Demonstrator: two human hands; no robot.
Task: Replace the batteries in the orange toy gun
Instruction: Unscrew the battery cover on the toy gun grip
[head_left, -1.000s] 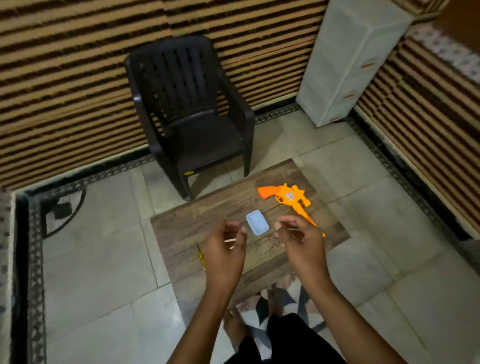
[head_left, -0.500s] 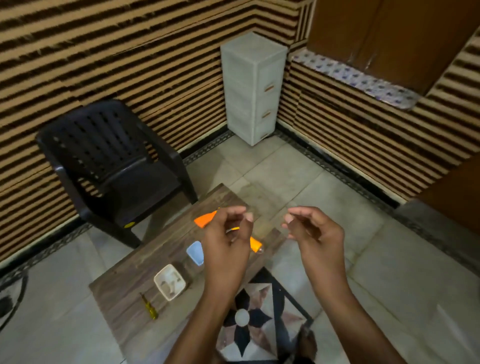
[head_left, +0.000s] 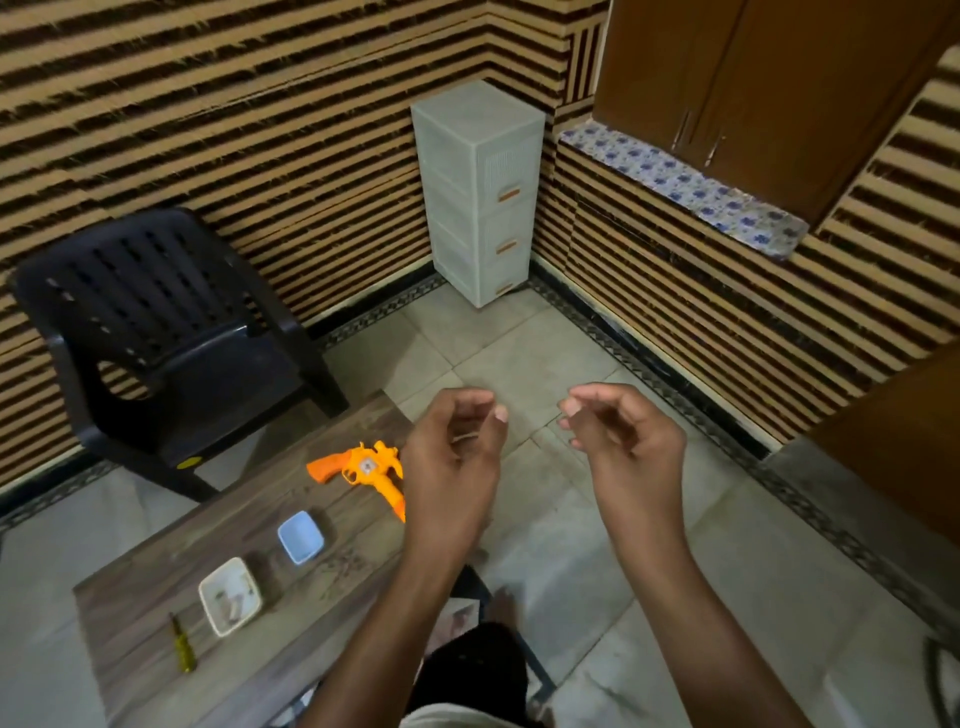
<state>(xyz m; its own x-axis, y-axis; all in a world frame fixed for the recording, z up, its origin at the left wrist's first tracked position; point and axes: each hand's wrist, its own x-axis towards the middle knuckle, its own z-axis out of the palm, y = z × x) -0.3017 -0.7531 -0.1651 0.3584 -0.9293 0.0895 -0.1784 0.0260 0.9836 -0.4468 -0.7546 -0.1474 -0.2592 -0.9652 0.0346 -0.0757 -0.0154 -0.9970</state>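
The orange toy gun (head_left: 363, 467) lies on its side at the far right end of the low wooden table (head_left: 130, 670). My left hand (head_left: 452, 462) hovers just right of the gun, fingers loosely curled, with nothing visible in it. My right hand (head_left: 621, 441) hangs in the air over the floor tiles, also loosely curled and empty. Nearer me on the table are a small blue dish (head_left: 300, 537), a white tray (head_left: 210, 597) with a few pale small pieces in it, and a yellow-handled screwdriver (head_left: 183, 644).
A black plastic chair (head_left: 171, 338) stands behind the table's far end. A pale plastic drawer tower (head_left: 483, 192) fills the corner of the striped walls. Brown cupboard doors (head_left: 753, 88) hang above a tiled ledge at right. Floor tiles lie right of the table.
The view has swung right and upward, so the table now sits at lower left. Both hands rose from over the table and spread apart; the gun and dishes stayed put.
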